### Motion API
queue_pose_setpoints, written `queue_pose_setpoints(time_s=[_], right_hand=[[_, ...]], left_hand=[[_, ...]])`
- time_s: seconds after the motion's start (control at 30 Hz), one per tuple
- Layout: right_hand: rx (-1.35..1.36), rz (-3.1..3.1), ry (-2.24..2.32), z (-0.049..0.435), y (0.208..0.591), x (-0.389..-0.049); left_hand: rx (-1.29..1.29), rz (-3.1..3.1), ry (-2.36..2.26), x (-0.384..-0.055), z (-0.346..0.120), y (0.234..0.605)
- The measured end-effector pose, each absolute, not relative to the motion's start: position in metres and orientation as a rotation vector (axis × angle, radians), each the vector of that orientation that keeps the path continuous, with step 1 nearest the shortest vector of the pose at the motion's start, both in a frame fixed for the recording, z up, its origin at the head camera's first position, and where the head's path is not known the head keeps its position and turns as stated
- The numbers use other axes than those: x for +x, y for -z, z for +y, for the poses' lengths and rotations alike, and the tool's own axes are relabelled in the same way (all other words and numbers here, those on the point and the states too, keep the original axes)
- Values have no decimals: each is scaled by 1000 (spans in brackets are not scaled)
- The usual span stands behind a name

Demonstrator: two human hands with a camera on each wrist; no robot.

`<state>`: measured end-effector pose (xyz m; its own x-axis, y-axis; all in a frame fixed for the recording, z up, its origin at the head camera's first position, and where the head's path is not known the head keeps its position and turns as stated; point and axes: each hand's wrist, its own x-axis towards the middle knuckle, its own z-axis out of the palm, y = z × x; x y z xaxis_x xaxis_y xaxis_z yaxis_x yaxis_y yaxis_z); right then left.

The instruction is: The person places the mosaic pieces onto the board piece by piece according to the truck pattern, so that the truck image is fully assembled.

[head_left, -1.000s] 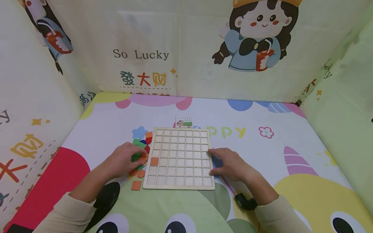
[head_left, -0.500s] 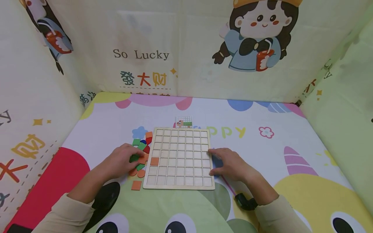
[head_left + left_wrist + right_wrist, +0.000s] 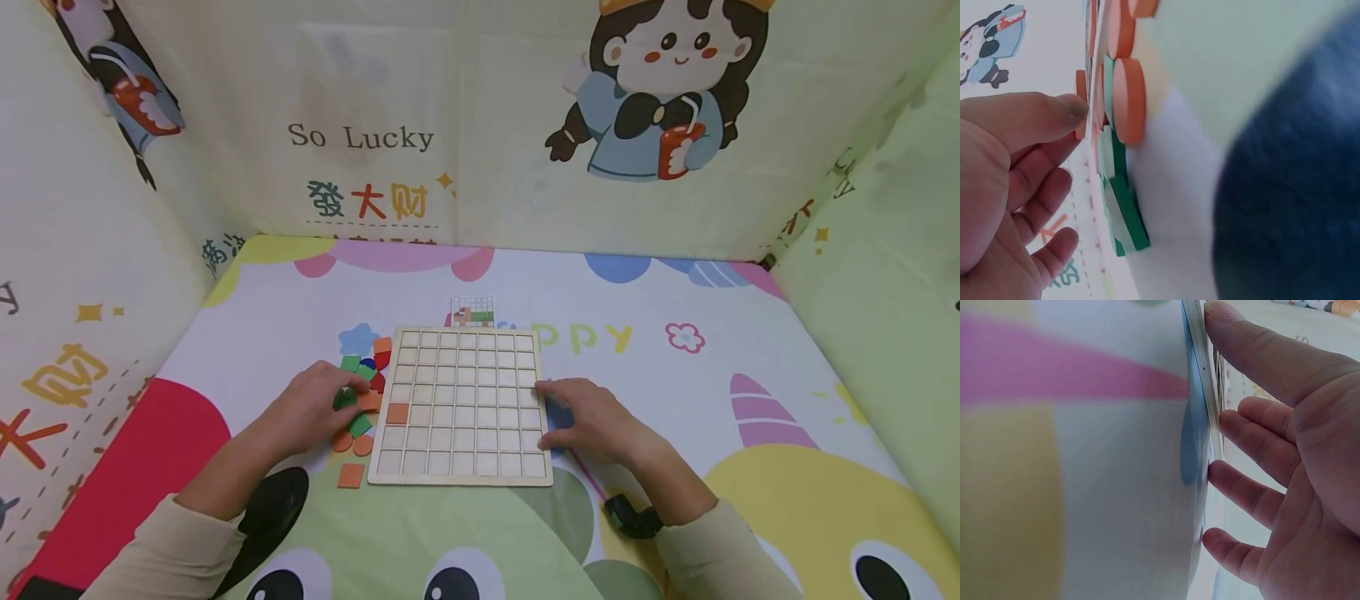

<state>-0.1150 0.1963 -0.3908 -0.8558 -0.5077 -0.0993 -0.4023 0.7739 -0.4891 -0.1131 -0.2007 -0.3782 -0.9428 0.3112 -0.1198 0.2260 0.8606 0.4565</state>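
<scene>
A wooden grid board (image 3: 465, 482) lies in the middle of the table, one orange square tile (image 3: 397, 413) in its left part. Left of it, my left hand (image 3: 311, 410) pinches an orange tile (image 3: 1081, 78) between thumb and index finger, above a heap of loose pieces. Green tiles (image 3: 1127, 215) and orange round pieces (image 3: 1130, 103) sit close to the fingers in the left wrist view. My right hand (image 3: 596, 421) rests with fingers and thumb spread at the board's right edge; the right wrist view shows the thumb at the board's side (image 3: 1204, 362).
A small printed picture card (image 3: 473, 312) lies behind the board. Red pieces (image 3: 382, 360) and a blue one are at the heap's far end; an orange square (image 3: 350, 476) lies at its near end. A black device (image 3: 632, 518) with a cord is by the right wrist.
My left hand has drawn back slightly to the left over the heap, and an orange tile is lifted between its fingertips. The right hand stays at the board's edge.
</scene>
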Motion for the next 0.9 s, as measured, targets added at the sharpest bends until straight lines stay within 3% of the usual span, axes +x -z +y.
queue_pose_setpoints(time_s=[0.47, 0.9], right_hand=[[-712, 2744, 671, 196, 390, -114], [-704, 2738, 690, 197, 391, -115]], left_hand=[[648, 2822, -714, -115, -178, 374], [679, 2801, -722, -116, -161, 382]])
